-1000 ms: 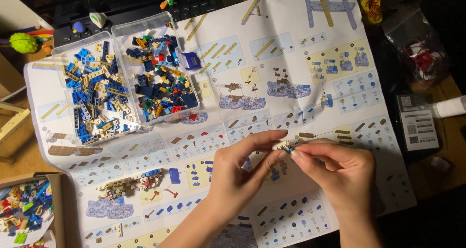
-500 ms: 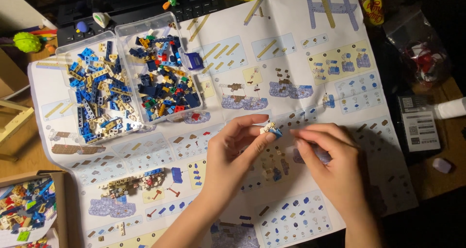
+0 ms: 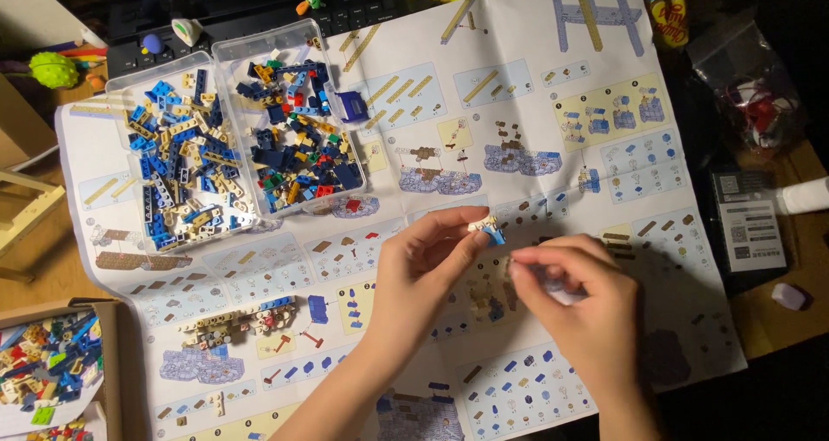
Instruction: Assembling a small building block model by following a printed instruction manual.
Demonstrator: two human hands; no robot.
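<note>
My left hand [image 3: 423, 272] pinches a small assembly of tan and blue bricks [image 3: 487, 228] between thumb and fingers above the big instruction sheet [image 3: 553, 104]. My right hand [image 3: 577, 298] hovers just to the right of it, fingers curled together; whether a tiny piece sits in them I cannot tell. A partly built tan, brown and blue model [image 3: 246, 316] lies on the sheet to the left of my left forearm.
Two clear plastic trays [image 3: 243, 48] of loose blue, tan and mixed bricks stand at the upper left. A cardboard box [image 3: 110, 355] with more bricks is at the lower left. A plastic bag [image 3: 747, 87] and a white bottle [image 3: 803, 196] lie at the right.
Both hands rose slightly up the sheet. They came apart: the left kept the small brick assembly, the right drew back to the right.
</note>
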